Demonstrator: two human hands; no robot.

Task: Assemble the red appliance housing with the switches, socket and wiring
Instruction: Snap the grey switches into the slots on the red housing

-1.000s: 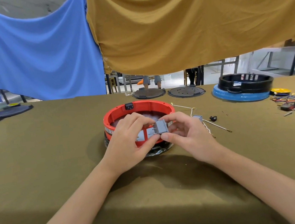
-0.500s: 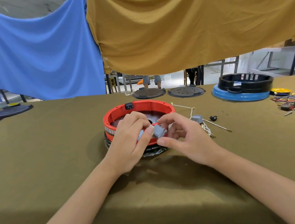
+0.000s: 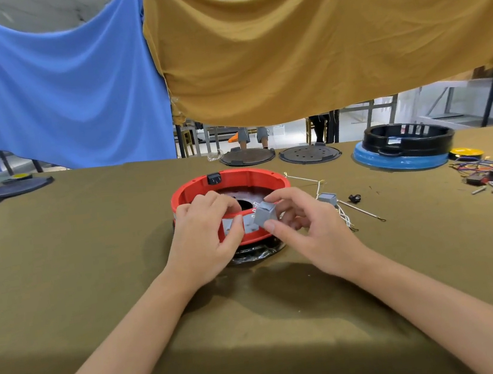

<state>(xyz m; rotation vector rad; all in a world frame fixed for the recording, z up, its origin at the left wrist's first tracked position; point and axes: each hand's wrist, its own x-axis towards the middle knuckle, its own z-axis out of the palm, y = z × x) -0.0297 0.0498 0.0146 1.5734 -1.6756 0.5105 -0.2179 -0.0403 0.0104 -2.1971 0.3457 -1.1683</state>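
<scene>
Nearest us, the olive-brown cloth of the table runs out under both our forearms. Our left hand curls over the near rim of the red housing, thumb against its outer wall. Our right hand pinches a small grey switch block between thumb and fingers, tilted, just above that same near rim. The housing sits at the table's middle, with a black socket on its far rim. To its right lie a second grey block with white wires, then a heap of coloured wiring. Farther back stand two dark discs and a black ring on a blue base. Beyond hang a blue sheet and a mustard sheet.
</scene>
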